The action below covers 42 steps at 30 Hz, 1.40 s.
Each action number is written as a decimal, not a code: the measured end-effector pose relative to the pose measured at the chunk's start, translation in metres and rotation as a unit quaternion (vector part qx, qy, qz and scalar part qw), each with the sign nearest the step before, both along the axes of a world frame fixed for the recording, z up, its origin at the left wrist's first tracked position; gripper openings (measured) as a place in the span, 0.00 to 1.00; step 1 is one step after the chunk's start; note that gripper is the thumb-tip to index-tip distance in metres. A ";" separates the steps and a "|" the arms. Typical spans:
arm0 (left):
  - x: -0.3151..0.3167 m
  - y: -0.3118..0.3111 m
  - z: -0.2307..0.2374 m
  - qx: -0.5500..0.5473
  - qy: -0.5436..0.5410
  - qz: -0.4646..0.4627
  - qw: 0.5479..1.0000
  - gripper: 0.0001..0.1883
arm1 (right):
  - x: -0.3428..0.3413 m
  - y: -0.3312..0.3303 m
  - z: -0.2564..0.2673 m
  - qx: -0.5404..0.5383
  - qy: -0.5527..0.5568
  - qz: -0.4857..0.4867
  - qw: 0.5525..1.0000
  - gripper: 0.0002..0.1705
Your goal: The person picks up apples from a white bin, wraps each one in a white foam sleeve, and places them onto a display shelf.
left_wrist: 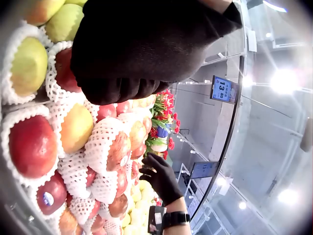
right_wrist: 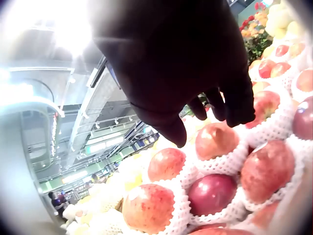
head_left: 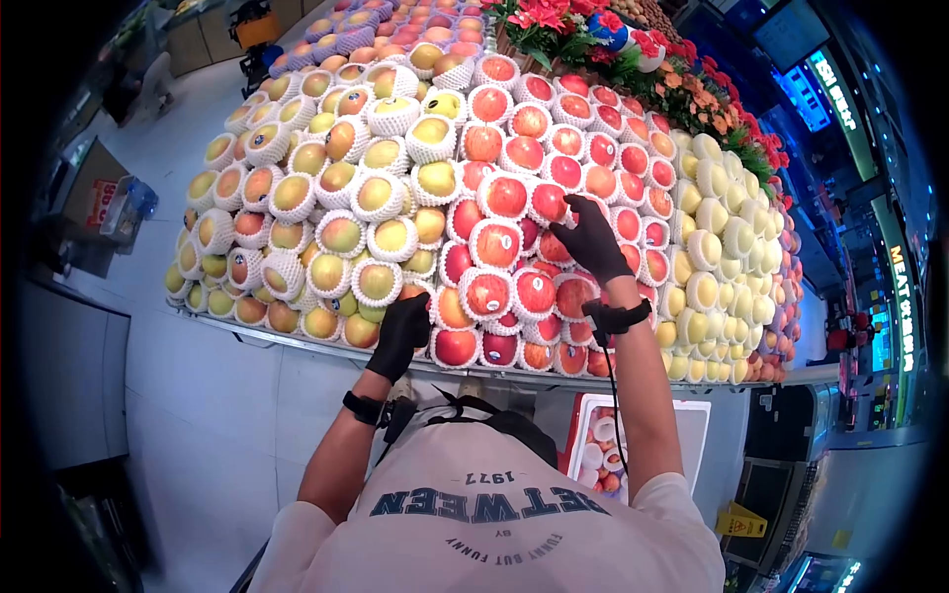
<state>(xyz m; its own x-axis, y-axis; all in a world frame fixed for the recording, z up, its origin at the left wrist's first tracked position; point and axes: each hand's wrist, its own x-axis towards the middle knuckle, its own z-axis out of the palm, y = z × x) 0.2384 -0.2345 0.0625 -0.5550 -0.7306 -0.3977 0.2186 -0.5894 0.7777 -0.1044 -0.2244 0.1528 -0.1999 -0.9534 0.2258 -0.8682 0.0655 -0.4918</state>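
Observation:
Both hands wear black gloves. My right hand (head_left: 595, 242) reaches over the red apples, its bent fingertips right at a red apple (head_left: 550, 203) in a white foam net. In the right wrist view the thumb stands apart from the fingers, above several netted apples (right_wrist: 212, 194), with nothing seen between them. Low at the display's front edge, my left hand (head_left: 400, 334) is loosely curled beside a netted red apple (head_left: 456, 346). The left wrist view shows the back of this hand (left_wrist: 142, 49) and its bent fingers close over the fruit; its palm is hidden.
Yellow-green fruit (head_left: 379, 198) in foam nets fills the display's left side, pale yellow fruit (head_left: 704, 247) its right. Red and orange flowers (head_left: 682, 84) line the back. A white box (head_left: 692, 425) with netted fruit stands below the front edge. A cable (head_left: 615, 395) hangs from the right wrist.

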 end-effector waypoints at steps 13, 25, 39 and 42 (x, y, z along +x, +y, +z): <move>-0.006 0.023 -0.010 0.009 0.034 0.022 0.999 0.17 | 0.080 -0.082 0.010 0.156 0.145 -0.018 0.977 0.51; -0.005 0.030 -0.014 0.008 0.008 0.044 0.999 0.19 | 0.090 -0.100 0.010 0.192 0.106 -0.062 0.974 0.44; -0.013 0.000 0.046 -0.096 0.065 0.001 0.993 0.09 | 0.072 -0.028 0.035 -0.142 -0.078 -0.033 0.986 0.45; -0.019 -0.008 0.053 -0.047 0.147 -0.050 0.987 0.14 | 0.084 0.002 0.045 -0.125 -0.059 -0.019 0.990 0.45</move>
